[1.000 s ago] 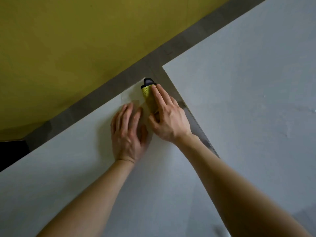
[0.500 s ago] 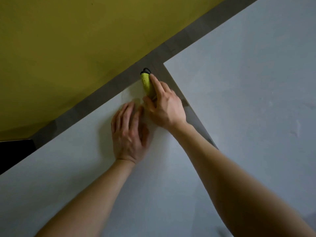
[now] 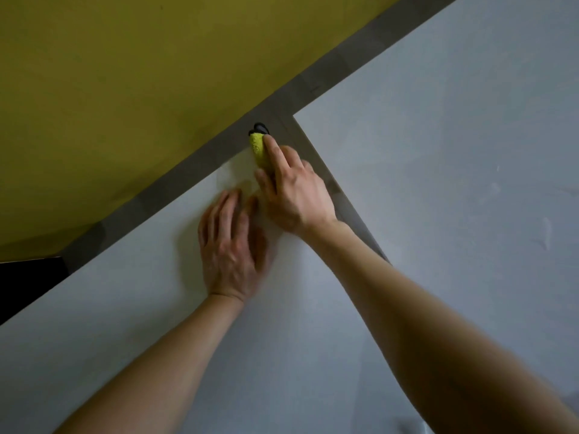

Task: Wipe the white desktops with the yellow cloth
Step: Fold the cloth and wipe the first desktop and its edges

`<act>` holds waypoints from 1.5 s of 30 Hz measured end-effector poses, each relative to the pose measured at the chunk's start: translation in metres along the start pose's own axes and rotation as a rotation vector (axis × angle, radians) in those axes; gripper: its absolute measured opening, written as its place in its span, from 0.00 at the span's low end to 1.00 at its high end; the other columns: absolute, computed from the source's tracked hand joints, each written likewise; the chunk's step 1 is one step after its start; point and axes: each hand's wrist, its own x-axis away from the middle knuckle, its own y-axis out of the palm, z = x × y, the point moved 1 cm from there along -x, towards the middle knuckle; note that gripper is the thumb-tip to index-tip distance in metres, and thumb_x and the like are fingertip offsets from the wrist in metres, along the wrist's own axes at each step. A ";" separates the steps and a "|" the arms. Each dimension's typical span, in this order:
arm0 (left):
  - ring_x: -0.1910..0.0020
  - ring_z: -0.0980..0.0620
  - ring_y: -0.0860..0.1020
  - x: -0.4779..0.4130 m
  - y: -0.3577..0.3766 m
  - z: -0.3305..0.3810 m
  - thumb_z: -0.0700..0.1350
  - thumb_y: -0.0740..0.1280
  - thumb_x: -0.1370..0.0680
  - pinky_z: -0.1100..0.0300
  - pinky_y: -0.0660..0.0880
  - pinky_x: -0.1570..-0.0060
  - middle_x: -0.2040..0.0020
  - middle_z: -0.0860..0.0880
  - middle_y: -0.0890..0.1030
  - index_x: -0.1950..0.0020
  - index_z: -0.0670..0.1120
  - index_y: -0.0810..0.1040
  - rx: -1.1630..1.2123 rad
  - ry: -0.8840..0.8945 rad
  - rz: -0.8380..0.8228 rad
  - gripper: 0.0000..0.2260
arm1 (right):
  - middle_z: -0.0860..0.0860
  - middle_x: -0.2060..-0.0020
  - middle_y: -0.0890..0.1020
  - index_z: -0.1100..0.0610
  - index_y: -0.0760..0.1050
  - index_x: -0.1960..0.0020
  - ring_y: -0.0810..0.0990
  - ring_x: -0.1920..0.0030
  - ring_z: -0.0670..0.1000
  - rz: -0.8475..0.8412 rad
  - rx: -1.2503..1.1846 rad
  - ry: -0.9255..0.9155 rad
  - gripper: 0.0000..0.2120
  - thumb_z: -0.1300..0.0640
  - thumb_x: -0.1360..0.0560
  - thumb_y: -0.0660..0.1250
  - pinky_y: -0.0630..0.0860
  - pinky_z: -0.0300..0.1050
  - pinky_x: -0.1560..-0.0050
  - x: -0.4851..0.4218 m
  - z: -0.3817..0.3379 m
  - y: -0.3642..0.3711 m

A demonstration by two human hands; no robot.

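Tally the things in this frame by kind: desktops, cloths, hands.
White desktops: 2, near desktop and right desktop
Yellow cloth: 1
Hands: 2, left hand and right hand
Total: 5

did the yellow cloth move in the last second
Yes. The yellow cloth slid toward the far corner of the nearer desktop, its tip now past the edge over the grey strip.

Light is dim and soft, with a cool grey cast on the flat white desktop (image 3: 156,324), brightest near its far corner. A faint shadow lies left of the left hand (image 3: 230,255), whose fingers are slightly blurred. Straight edges bow toward the left border.
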 end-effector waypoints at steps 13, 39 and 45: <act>0.20 0.40 0.70 0.001 0.002 -0.004 0.53 0.67 0.17 0.37 0.68 0.26 0.19 0.42 0.71 0.18 0.46 0.72 -0.014 -0.009 -0.003 0.27 | 0.54 0.26 0.74 0.49 0.59 0.15 0.79 0.37 0.63 0.019 -0.059 0.024 0.27 0.45 0.12 0.58 0.77 0.57 0.42 -0.016 -0.011 0.004; 0.21 0.40 0.71 0.001 0.004 -0.003 0.47 0.64 0.16 0.41 0.68 0.24 0.20 0.43 0.72 0.22 0.45 0.76 -0.019 0.035 0.048 0.22 | 0.44 0.24 0.72 0.45 0.59 0.15 0.78 0.37 0.56 0.002 -0.064 0.062 0.29 0.47 0.13 0.63 0.74 0.48 0.42 0.275 0.080 -0.030; 0.22 0.38 0.70 0.010 -0.007 0.011 0.56 0.59 0.13 0.41 0.70 0.28 0.19 0.42 0.71 0.21 0.48 0.73 -0.169 -0.002 -0.079 0.22 | 0.52 0.25 0.72 0.48 0.56 0.14 0.78 0.40 0.64 0.028 -0.009 0.051 0.30 0.46 0.13 0.61 0.77 0.58 0.42 0.154 0.049 -0.010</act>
